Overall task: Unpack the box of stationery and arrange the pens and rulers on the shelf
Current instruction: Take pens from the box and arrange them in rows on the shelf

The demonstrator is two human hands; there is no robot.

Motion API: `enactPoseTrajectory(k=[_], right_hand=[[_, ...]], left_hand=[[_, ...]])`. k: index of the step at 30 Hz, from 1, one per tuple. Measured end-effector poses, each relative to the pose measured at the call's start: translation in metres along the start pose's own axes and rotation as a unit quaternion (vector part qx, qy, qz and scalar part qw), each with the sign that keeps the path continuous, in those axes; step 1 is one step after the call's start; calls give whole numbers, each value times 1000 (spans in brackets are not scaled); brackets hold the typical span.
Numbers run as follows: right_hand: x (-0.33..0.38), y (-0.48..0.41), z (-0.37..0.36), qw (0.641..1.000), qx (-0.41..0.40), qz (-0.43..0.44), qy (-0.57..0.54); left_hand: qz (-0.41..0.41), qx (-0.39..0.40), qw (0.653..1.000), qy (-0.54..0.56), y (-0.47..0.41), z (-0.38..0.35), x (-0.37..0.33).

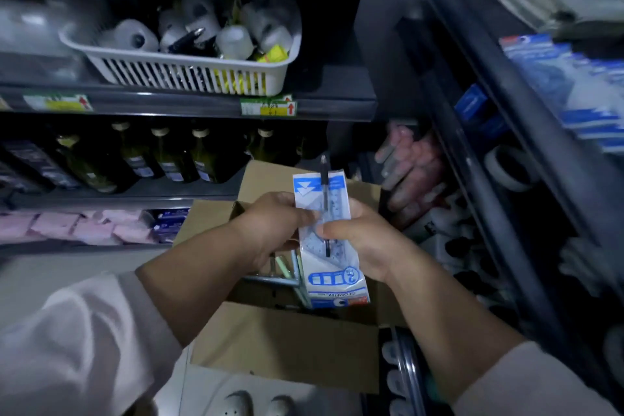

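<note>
1. Head view: you hold a ruler pack just above the open box, with a black pen lying on top of it.
2. Your left hand has its fingers curled round the pack's left edge.
3. Your right hand wraps the right edge, and its thumb presses the pen down onto the pack.
4. Pack and pen both point the long way, away from you.
5. More blue packs sit on the shelf to your right, so I think your right hand is nearer.
6. The pack says "GEOMETRIC", upside down. The price tags are too blurry to read.
</note>
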State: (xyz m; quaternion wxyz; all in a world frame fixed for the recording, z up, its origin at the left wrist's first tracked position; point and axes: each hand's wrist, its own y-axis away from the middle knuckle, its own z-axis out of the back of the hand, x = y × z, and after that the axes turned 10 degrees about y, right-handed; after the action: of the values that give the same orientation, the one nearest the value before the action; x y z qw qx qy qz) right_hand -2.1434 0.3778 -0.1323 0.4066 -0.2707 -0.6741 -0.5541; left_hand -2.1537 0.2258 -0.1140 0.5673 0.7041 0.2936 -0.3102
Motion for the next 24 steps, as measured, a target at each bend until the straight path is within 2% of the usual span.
enactPoseTrajectory(k=[3, 8, 12, 14, 17, 21, 24], right_hand=[[23, 24, 0, 999, -38, 22, 0], [60, 67, 6, 997, -49, 39, -53], [83, 95, 10, 985, -169, 16, -16], [95, 110, 12, 970, -241, 23, -5], [115, 138, 16, 952, -296, 67, 30], [134, 171, 20, 923, -356, 94, 110], [137, 194, 26, 916, -335, 106, 195]], left_hand=[[-10, 27, 1000, -4, 20, -12, -25], [-34, 31, 999, -5, 52, -23, -65], [-60, 31, 997, -31, 76, -27, -91], [-93, 47, 991, -88, 85, -31, -102], [-157, 78, 964, -200, 102, -39, -116], [-226, 117, 899, -357, 123, -58, -133], [-263, 151, 845, -441, 134, -76, -143]])
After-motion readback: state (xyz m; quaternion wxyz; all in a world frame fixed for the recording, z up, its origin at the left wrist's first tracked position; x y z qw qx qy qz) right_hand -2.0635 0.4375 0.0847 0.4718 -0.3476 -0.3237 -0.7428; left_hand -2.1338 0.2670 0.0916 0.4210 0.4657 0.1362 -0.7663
